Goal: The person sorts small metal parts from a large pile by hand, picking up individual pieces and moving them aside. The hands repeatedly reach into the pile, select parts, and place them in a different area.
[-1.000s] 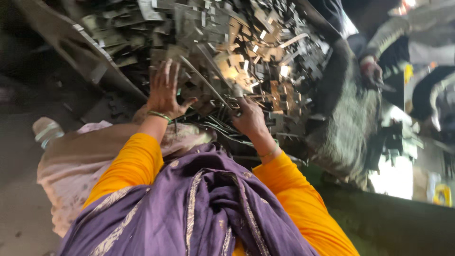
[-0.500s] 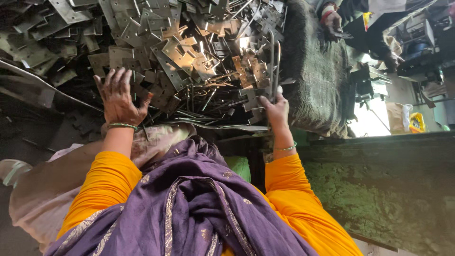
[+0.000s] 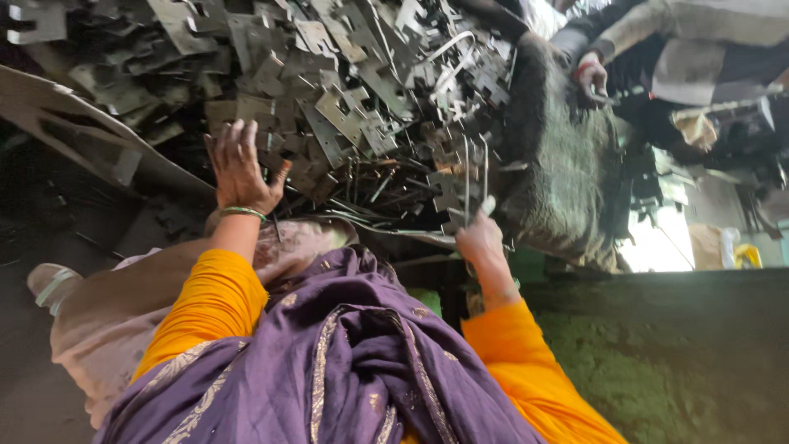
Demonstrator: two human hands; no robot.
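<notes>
1. Overhead, a big heap of grey stamped metal plates (image 3: 345, 99) fills the far part of the view, flat cut-out pieces with notches and tabs lying jumbled on one another at every angle.
2. The left hand (image 3: 240, 168) is spread flat against the near left edge of that heap, its fingers (image 3: 234, 136) splayed wide and gripping nothing, the palm resting on the plates.
3. A green bangle (image 3: 242, 212) sits on the left wrist, above an orange sleeve (image 3: 201, 308).
4. The right hand (image 3: 479, 238) is at the near right edge of the heap, its fingers curled shut around the lower end of a thin bent metal rod (image 3: 475, 177).
5. That rod is a narrow U-shaped loop of wire; its two legs stand nearly parallel and rise from the fist toward the far side, across the plates.
6. More thin rods and wires (image 3: 370, 193) lie tangled among the plates just left of the right hand.
7. A purple shawl with pale trim (image 3: 345, 370) drapes across the near middle between both orange sleeves.
8. A pinkish cloth bundle (image 3: 107, 321) lies near left, below the left arm.
9. To the right of the heap hangs a dark, coarse sack (image 3: 559, 189), touching the pile's right edge.
10. Far right, another person's hand (image 3: 592, 78) with a red band at the wrist rests at the top of that sack, well apart from the wearer's own hands.
11. A greenish rough wall (image 3: 657, 362) runs along the near right.
</notes>
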